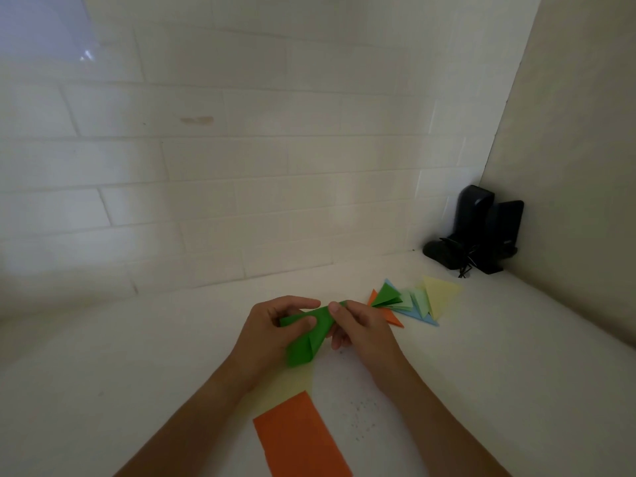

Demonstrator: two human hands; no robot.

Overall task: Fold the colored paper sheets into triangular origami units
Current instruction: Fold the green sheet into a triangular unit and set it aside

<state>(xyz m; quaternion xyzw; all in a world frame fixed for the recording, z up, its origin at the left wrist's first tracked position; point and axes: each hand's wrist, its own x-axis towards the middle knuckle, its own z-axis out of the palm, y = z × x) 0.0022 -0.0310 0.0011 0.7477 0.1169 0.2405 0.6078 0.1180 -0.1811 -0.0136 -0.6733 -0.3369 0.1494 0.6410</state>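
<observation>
- I see the half-folded bright green paper sheet held off the white countertop between both hands, roughly centre frame. The left hand has its thumb curled over the upper left part, fingers behind; the right hand pinches the upper right end with thumb and forefinger.
- One flap is already angled down toward me. I judge the biggest risk here is a skewed crease: folding in the air gives no flat backing, so the second flap could land off the centre line and the unit would come out lopsided.
- The lower end of the green sheet hangs free and looks blurred. If either pinch loosens, the paper could spring open and lose the fold.
- The right fingers beneath the sheet are partly hidden; I cannot tell how firmly they support it.
- The pile of finished triangular units in green, orange, blue and pale yellow lies just beyond the right hand. A sweep of that wrist could scatter them.
- The flat orange paper rectangle and the pale yellow sheet under it lie near the left forearm; a dragging arm could crumple or shift them.
- The black device with cables in the corner is well apart, so I see no hazard there.
</observation>
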